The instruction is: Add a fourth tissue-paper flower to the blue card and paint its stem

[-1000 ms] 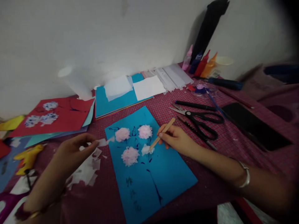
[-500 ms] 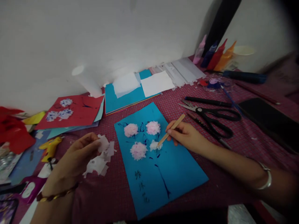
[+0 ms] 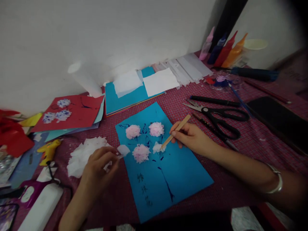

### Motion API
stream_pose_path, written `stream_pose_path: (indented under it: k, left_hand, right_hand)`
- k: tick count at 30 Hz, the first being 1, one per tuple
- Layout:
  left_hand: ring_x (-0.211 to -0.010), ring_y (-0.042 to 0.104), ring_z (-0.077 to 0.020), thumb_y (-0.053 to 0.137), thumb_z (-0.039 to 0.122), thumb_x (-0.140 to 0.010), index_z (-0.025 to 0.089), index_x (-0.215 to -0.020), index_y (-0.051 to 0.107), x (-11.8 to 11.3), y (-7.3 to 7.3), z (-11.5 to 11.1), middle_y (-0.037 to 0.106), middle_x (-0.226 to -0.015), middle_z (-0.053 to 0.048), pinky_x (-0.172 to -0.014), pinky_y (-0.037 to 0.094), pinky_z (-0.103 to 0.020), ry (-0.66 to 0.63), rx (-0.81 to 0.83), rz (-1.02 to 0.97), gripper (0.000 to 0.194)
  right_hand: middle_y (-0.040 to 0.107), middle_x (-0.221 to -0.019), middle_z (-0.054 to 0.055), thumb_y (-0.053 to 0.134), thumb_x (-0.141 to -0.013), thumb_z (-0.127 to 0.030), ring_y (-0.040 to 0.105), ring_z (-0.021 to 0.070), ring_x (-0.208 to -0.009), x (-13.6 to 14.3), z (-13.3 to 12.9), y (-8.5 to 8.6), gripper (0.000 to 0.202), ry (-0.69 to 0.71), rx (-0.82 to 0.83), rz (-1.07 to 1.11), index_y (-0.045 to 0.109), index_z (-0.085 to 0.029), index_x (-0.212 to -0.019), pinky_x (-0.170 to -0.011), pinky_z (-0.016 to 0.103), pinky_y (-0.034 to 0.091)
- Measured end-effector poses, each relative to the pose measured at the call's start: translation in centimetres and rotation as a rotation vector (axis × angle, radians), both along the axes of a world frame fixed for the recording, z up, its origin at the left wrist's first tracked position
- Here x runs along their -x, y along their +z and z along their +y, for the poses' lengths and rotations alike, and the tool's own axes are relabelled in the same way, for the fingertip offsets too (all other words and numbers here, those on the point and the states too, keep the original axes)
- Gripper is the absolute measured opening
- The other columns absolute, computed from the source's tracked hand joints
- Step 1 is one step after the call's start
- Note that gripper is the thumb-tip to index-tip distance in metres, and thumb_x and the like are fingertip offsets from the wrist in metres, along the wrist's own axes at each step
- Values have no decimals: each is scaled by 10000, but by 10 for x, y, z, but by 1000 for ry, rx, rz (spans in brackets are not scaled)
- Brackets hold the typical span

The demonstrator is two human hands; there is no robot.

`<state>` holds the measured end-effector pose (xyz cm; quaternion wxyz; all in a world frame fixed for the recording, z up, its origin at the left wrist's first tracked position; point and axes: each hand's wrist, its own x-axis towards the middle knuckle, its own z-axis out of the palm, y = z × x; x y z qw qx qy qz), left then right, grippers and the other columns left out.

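A blue sheet of paper (image 3: 183, 179) lies tilted before me, with painted dark-blue stems, handwriting and several tissue flowers, such as the pink-white flower (image 3: 141, 153). My right hand (image 3: 186, 134) is closed on a flat wooden stick (image 3: 178, 129), its lower tip touching a small white tissue flower (image 3: 157, 147). Over the sheet's left edge, my left hand (image 3: 99, 166) pinches a thin white tissue paper piece (image 3: 123, 150). Behind that hand sits a heap of white tissue pieces (image 3: 81, 155), partly covered by it.
Black scissors (image 3: 214, 115), a black pen (image 3: 214, 101) and a dark phone-like slab (image 3: 276, 118) lie to the right. Paint bottles (image 3: 225, 53) stand at the back right. On the left are a red flower sheet (image 3: 79, 118), a yellow glue gun (image 3: 49, 151) and a white roll (image 3: 84, 80).
My left hand has moved right from the tissue heap to the blue sheet's edge, carrying a tissue piece. The right hand keeps the stick on the small white flower.
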<state>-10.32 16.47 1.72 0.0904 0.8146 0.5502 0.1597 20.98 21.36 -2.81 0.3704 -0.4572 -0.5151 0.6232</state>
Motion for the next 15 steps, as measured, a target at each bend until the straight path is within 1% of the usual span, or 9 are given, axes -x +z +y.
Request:
stream_pose_path:
  k: [3, 5, 8, 10, 12, 13, 14, 15]
  left_hand:
    - [-879, 595, -222, 558, 232, -833, 224, -728, 615, 3, -10, -15, 595, -948, -51, -747, 487, -380, -3, -38, 34, 120]
    - [-893, 594, -222, 553, 208, -831, 218, -725, 602, 4, -14, -19, 598, -957, -54, -754, 490, -379, -22, -42, 53, 117]
    - [-913, 599, -229, 530, 190, -829, 217, -697, 566, 3, -16, -18, 651, -990, -50, -779, 479, -397, -62, -5, 83, 139]
    - [-940, 609, -246, 512, 191, -822, 224, -669, 544, 2, -15, -14, 691, -1021, -39, -818, 464, -432, -87, 49, 82, 159]
    - [-996, 616, -271, 517, 210, -808, 237, -677, 542, 3, -15, -12, 711, -1058, -33, -917, 418, -496, -107, 129, 39, 137]
    - [-1045, 609, -283, 530, 226, -804, 248, -719, 562, 5, -15, -12, 707, -1100, -31, -983, 370, -526, -115, 177, 0, 93]
    - [-1099, 593, -291, 548, 246, -800, 265, -790, 587, 8, -15, -12, 694, -1150, -29, -1047, 305, -545, -123, 231, -50, 44]
    - [-1164, 562, -292, 566, 264, -800, 290, -893, 605, 10, -15, -13, 668, -1211, -23, -1096, 238, -546, -132, 292, -105, 105]
  right_hand:
    - [584, -607, -31, 539, -817, -264, 484, 78, -427, 0, 0, 1, 81, 0, 9, 3, 521, -185, -811, -396, 206, 354]
    - [583, -606, -30, 535, -820, -253, 481, 75, -424, 0, 0, 1, 73, 2, 9, 2, 520, -182, -809, -385, 199, 336]
    - [585, -611, -27, 539, -823, -249, 480, 71, -427, 0, 0, 1, 79, 5, -11, 1, 523, -176, -797, -386, 191, 336]
    - [586, -611, -28, 539, -827, -243, 484, 68, -432, 0, 0, 2, 80, 9, -14, 2, 521, -174, -789, -395, 187, 349]
    - [584, -604, -34, 533, -831, -226, 480, 65, -428, 0, 0, 3, 66, 5, 3, 10, 516, -175, -793, -393, 181, 352]
    - [582, -599, -37, 528, -834, -215, 477, 63, -424, 0, 0, 3, 55, 3, 15, 14, 514, -176, -798, -389, 177, 350]
    - [580, -595, -40, 522, -836, -204, 474, 61, -420, 0, 0, 4, 47, 3, 25, 18, 512, -176, -800, -384, 173, 346]
    - [577, -591, -44, 517, -837, -191, 472, 59, -417, 1, 0, 4, 43, 4, 32, 22, 509, -176, -798, -378, 168, 341]
